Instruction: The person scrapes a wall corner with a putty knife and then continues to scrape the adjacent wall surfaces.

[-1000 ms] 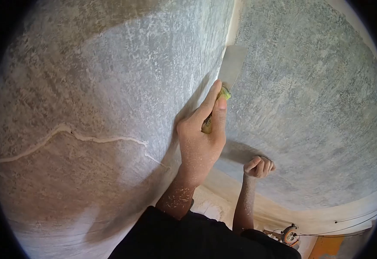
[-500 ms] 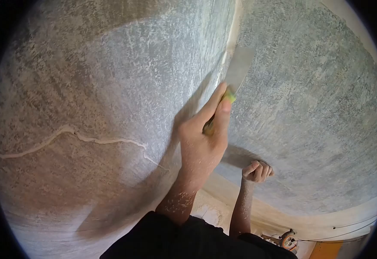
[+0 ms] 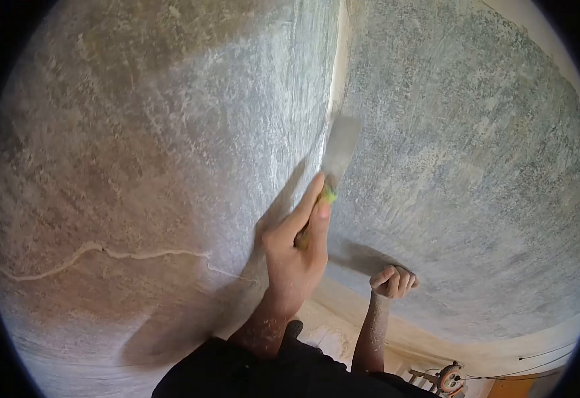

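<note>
My left hand (image 3: 296, 252) is closed round the handle of a scraper (image 3: 343, 146), thumb and index finger up near the yellow-green part of the handle. The wide metal blade points upward, lying at the corner seam (image 3: 338, 73) between two grey, roughly plastered walls. Lower and to the right, my right hand (image 3: 394, 282) is curled into a fist by the right wall (image 3: 462, 179), with no object showing in it. Pale dust speckles both forearms.
A pale, crooked line (image 3: 150, 254) runs across the left wall (image 3: 131, 152). At the bottom right are a round reel-like object (image 3: 450, 378), thin dark cables (image 3: 549, 358) and an orange panel (image 3: 512, 386). Black sleeves fill the lower edge.
My left hand and the scraper have moved down and slightly left along the seam. The view has shifted a little, with the pale line and my right fist now lower in it.
</note>
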Demonstrator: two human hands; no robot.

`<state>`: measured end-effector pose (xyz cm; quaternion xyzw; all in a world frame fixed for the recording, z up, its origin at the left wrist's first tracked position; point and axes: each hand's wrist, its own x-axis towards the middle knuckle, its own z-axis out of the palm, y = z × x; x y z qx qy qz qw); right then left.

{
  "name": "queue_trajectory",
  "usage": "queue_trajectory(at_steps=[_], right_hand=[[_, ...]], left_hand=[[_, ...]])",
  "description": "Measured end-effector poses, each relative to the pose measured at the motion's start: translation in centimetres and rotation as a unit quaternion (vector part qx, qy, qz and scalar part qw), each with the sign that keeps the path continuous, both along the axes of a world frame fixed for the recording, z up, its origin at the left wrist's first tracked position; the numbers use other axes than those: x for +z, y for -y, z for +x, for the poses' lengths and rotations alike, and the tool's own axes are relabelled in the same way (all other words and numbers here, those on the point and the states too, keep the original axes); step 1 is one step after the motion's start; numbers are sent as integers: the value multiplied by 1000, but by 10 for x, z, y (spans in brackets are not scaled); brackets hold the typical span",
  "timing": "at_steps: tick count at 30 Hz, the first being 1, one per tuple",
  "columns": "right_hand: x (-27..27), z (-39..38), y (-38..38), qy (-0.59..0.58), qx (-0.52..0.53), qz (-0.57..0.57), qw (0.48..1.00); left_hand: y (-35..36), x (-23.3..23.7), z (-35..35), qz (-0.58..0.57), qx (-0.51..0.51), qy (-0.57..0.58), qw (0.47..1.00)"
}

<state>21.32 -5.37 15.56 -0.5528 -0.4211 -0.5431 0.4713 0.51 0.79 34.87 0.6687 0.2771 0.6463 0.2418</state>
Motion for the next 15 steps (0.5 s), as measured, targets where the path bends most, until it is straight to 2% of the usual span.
queue_trajectory(at_steps=[4, 10, 15], right_hand=[[-1, -6, 2, -8, 6, -2, 1000], [3, -2, -1, -13, 10, -7, 1000], [4, -3, 1, -20, 13, -7, 1000]], left_hand=[[-5, 18, 8, 38, 16, 16, 999], [-2, 4, 9, 40, 2, 12, 999], [1, 14, 9, -17, -1, 22, 1000]])
